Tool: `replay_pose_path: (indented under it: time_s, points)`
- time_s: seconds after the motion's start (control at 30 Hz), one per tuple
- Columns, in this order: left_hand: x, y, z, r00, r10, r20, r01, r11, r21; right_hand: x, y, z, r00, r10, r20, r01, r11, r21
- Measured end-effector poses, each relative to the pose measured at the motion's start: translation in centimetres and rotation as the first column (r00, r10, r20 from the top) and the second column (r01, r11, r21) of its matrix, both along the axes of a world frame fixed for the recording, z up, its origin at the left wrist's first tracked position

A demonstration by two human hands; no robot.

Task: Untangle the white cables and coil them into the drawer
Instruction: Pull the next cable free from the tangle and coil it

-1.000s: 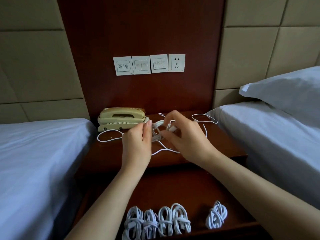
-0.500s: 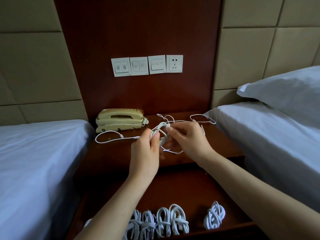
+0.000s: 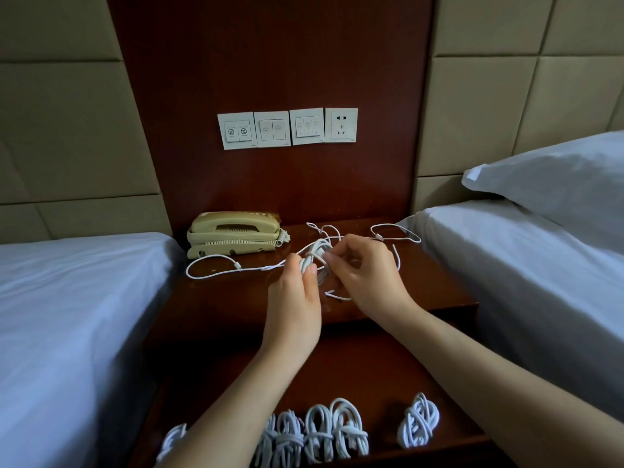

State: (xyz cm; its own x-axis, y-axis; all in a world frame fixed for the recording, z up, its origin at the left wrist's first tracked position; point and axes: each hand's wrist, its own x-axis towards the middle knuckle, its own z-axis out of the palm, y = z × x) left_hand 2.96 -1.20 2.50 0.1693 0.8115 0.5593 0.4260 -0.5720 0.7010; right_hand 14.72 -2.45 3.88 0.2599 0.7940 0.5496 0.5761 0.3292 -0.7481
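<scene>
Fingers [image 3: 305,278] of the left hand [image 3: 293,305] clamp the small white cable coil [image 3: 316,255] over the dark wooden bench's [image 3: 229,298] middle. Those of the right hand [image 3: 368,275] pinch its tail, swung from above the bundle to its side — likely a binding wrap, with the open wooden drawer [image 3: 378,376] next.

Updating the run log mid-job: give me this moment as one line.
left hand: holds white cable coil | right hand: pinches same coil | loose cable: on nightstand | drawer: open, coiled bundles inside

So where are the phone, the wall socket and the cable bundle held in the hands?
telephone [image 3: 233,231], head view, on the handset.
wall socket [image 3: 341,125], head view, middle of its plate.
cable bundle [image 3: 317,251], head view, on the wound loops.
</scene>
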Motion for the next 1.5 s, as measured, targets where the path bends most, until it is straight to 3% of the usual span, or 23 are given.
replay_pose_path:
  time_s: [0.17,0.43,0.53,0.63,0.8,0.97,1.07,1.2,1.37,1.5]
  points:
    - [-0.4,-0.2,0.5,1.0,0.012,0.02,-0.012,1.0,0.002,-1.1,-0.7,-0.1,0.971,-0.029,0.238,0.017,0.999,0.05]
    - [-0.2,-0.2,0.5,0.996,-0.036,0.084,0.044,0.995,-0.093,-0.8,-0.2,-0.9,0.926,-0.044,0.374,-0.013,0.989,0.148]
    - [-0.2,0.0,0.4,0.995,-0.051,0.091,0.06,0.993,-0.105,-0.8,-0.1,-0.9,0.945,-0.02,0.328,-0.039,0.984,0.173]
    - [0.0,0.3,0.2,0.989,-0.085,0.124,0.097,0.99,-0.097,-0.7,0.1,-0.6,0.984,0.012,0.176,-0.036,0.99,0.135]
    - [0.2,1.0,-0.5,0.955,-0.115,0.272,0.175,0.963,-0.205,-0.8,0.0,-0.6,0.999,0.027,0.033,-0.031,0.991,0.13]
    - [0.1,1.4,-1.1,0.936,-0.102,0.337,0.211,0.929,-0.305,-0.4,0.2,-0.9,0.973,0.012,0.229,-0.036,0.994,0.101]
    - [0.1,1.3,-1.1,0.926,-0.138,0.35,0.252,0.918,-0.305,-0.2,0.3,-0.9,0.967,0.024,0.255,-0.039,0.998,0.056]
    - [0.0,1.3,-1.1,0.928,-0.173,0.329,0.281,0.907,-0.315,0.2,0.3,-1.0,0.985,0.044,0.166,-0.055,0.996,0.064]
    - [-0.2,0.9,-0.7,0.922,-0.239,0.303,0.34,0.875,-0.344,2.4,0.0,-0.7,0.995,0.073,-0.074,-0.074,0.997,-0.023]
    - [-0.4,-0.2,-0.6,0.904,-0.358,0.235,0.424,0.821,-0.382,4.4,-1.3,-0.4,0.989,0.019,0.15,-0.011,0.999,-0.052]
